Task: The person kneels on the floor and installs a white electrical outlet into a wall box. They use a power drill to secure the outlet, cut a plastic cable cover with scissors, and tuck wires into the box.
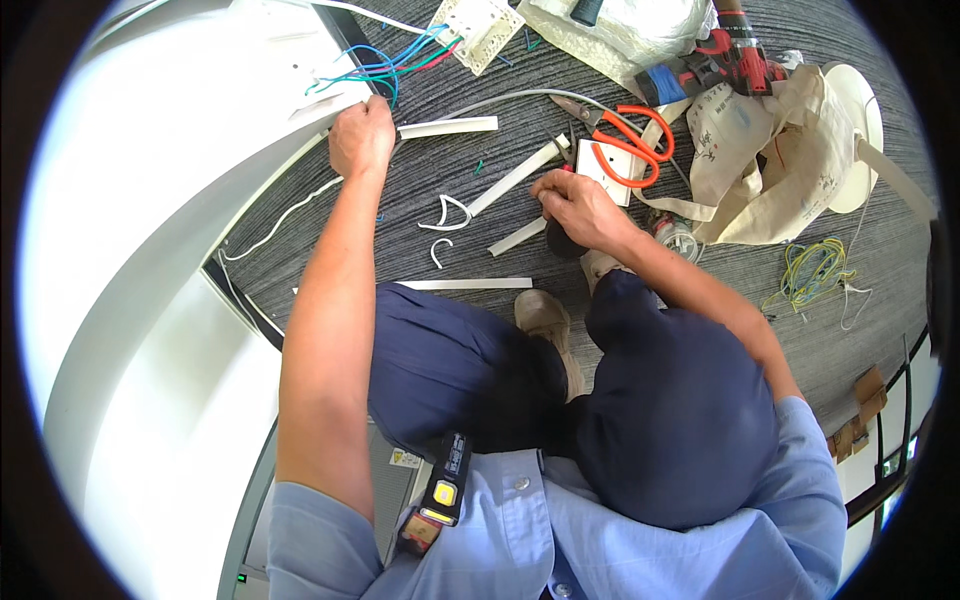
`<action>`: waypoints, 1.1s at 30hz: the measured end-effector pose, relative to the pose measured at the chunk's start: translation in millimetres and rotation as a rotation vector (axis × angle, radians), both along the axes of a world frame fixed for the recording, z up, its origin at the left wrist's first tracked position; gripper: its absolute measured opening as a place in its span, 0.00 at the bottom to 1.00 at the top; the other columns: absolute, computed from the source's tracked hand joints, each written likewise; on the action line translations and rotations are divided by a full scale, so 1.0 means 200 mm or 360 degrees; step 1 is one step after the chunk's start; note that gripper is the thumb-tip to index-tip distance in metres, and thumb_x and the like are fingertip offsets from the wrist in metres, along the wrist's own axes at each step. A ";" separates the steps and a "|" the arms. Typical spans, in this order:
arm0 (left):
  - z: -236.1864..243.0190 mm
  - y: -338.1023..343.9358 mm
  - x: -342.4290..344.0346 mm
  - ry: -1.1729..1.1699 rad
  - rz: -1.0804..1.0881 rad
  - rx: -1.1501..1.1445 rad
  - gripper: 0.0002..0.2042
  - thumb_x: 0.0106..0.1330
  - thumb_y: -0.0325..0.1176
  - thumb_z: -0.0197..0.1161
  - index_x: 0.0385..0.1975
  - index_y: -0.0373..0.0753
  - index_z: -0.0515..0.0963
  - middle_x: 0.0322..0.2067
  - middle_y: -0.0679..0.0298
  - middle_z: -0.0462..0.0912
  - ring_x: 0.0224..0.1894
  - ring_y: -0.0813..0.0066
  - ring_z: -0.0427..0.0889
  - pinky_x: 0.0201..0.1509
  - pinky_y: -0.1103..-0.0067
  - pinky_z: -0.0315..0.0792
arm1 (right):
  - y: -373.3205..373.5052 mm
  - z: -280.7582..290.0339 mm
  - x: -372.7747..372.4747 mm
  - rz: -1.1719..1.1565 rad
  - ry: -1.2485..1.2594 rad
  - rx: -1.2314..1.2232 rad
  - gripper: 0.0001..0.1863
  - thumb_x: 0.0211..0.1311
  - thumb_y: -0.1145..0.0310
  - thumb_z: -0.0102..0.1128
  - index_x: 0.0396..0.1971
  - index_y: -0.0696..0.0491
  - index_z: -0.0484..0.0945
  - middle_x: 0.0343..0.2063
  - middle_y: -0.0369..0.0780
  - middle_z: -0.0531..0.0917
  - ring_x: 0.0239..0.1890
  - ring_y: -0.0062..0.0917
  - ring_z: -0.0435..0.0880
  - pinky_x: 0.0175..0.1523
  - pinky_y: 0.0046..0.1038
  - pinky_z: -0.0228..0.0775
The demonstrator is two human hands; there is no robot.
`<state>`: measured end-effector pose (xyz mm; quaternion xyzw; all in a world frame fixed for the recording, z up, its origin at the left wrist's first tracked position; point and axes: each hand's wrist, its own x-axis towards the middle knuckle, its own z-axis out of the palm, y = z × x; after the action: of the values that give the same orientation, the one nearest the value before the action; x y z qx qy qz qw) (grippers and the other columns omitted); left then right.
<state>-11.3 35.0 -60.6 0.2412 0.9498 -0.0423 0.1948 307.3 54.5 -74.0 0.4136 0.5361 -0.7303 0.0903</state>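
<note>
My left hand (362, 138) is closed in a fist beside the white wall panel, just below blue, green and red wires (385, 68). Whatever it grips is hidden by the fingers. Those wires run to a white electrical box (480, 32) at the top. My right hand (583, 205) is closed on pliers (565, 152), whose dark jaws and a bit of red show past the fingers. A dark rounded thing (562, 242) sits just under this hand. Beside it lie a white square plate (604, 172) and orange-handled scissors (640, 150). A white trunking strip (450, 127) lies beside my left hand.
More trunking strips (515, 178) and curled white offcuts (450, 212) lie on the grey carpet. To the right are a red cordless drill (738, 58), a canvas bag (825, 165) and coiled yellow-green wire (812, 270). The white panel (160, 200) borders the left side.
</note>
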 end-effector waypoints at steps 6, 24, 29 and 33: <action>-0.02 -0.01 -0.04 -0.0062 0.0019 -0.0041 0.24 0.64 0.52 0.52 0.43 0.41 0.88 0.48 0.46 0.87 0.54 0.42 0.84 0.60 0.57 0.75 | -0.01 0.00 0.01 -0.0023 -0.0022 0.0055 0.18 0.71 0.67 0.50 0.49 0.63 0.82 0.28 0.45 0.87 0.34 0.30 0.88 0.45 0.32 0.79; -0.15 -0.07 -0.14 -0.0044 -0.0075 0.0145 0.27 0.65 0.54 0.50 0.49 0.40 0.86 0.53 0.45 0.84 0.57 0.39 0.81 0.62 0.57 0.73 | 0.02 0.01 0.09 -0.0772 0.0153 -0.0650 0.14 0.74 0.68 0.55 0.51 0.57 0.84 0.39 0.35 0.84 0.44 0.18 0.80 0.53 0.20 0.70; -0.25 -0.10 -0.25 -0.0085 -0.0291 0.0125 0.29 0.71 0.56 0.47 0.48 0.36 0.84 0.52 0.40 0.83 0.57 0.36 0.79 0.62 0.54 0.70 | 0.03 0.06 0.13 -0.0581 0.0025 -0.0310 0.15 0.72 0.65 0.57 0.49 0.58 0.86 0.40 0.36 0.85 0.46 0.20 0.80 0.54 0.21 0.69; -0.26 -0.10 -0.26 -0.0132 -0.0302 0.0149 0.30 0.68 0.56 0.48 0.50 0.36 0.84 0.54 0.41 0.82 0.59 0.39 0.79 0.64 0.59 0.69 | 0.09 0.18 0.20 -0.0791 0.0047 -0.0428 0.13 0.69 0.68 0.57 0.45 0.57 0.86 0.38 0.35 0.84 0.42 0.20 0.79 0.51 0.21 0.69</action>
<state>-63.7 14.8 -112.4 0.3405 0.9147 -0.0063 0.2176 346.9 71.6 -38.4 0.5059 0.3178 -0.8006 -0.0454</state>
